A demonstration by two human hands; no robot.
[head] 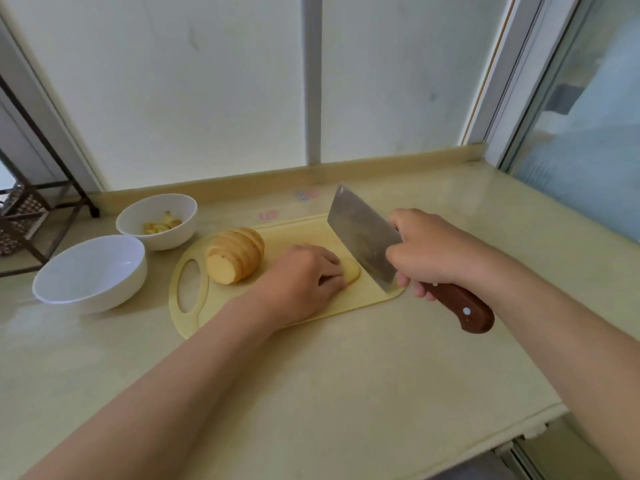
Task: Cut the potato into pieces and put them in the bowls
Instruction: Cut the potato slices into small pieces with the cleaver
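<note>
Two hands meet on the cutting board (287, 234): left hand (304, 275) fingers curl onto a potato slice (352, 270), right hand (429, 251) clamps the cleaver (360, 233) just beside it. Sliced potato (235, 254) lies left, beside the far bowl (175, 237) and near bowl (104, 299).

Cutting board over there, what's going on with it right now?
A person is cutting potato on the cutting board. The right hand grips a cleaver, its blade beside a potato slice that the left hand holds down. The sliced potato sits at the board's left end. Further left, the far bowl holds a few pieces; the near bowl looks empty.
</note>
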